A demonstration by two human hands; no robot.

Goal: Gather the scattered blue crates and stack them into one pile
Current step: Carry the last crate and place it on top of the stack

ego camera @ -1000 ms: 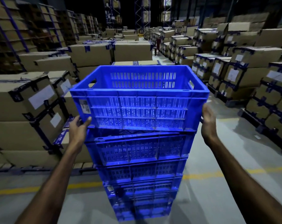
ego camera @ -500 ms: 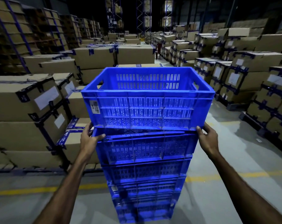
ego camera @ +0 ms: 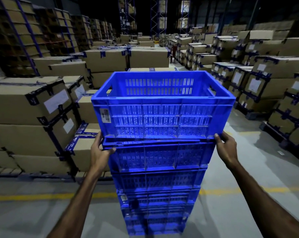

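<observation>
Head view. The top crate, blue with slotted walls, sits on the stack of blue crates, which stands on the grey floor just past a yellow floor line. The top crate's base appears slightly skewed against the rim of the crate below; whether it is fully seated cannot be told. A white barcode label is fixed at the left end of its near wall.

The left hand grips the near left corner of the stack at the joint between the top crate and the one beneath it, thumb curled over the lower crate's rim. The right hand holds the near right corner at the same joint, fingers curled round the top crate's bottom edge.

Stacked cardboard boxes with dark tape line the floor to the left, right and rear. Tall blue racking stands in the dark background.
</observation>
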